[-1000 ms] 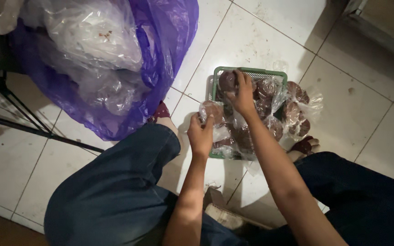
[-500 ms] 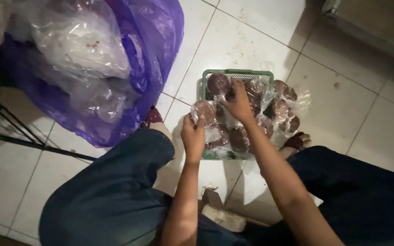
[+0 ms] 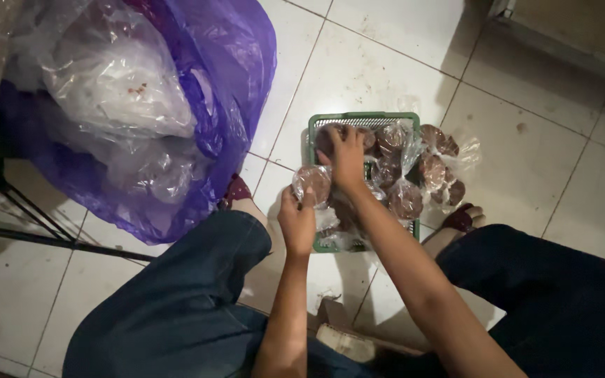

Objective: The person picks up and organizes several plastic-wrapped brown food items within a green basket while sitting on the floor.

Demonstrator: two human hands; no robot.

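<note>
Head view: left hand (image 3: 297, 222) gripped wrapped cake (image 3: 314, 183), unchanged; right hand (image 3: 345, 157) shifted, fingers spread over packets in green basket (image 3: 358, 120).

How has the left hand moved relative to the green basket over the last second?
No clear move: the left hand holds a wrapped brown round at the left edge of the green basket, as before; only the camera shifted.

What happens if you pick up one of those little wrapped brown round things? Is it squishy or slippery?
The wrapped brown round at the left hand probably feels light, since the fingertips alone seem to hold it. Its clear, shiny wrap looks crinkly, so it may be a bit slippery. It looks flat like a disc, so it would likely lie still in the green basket rather than roll.
</note>
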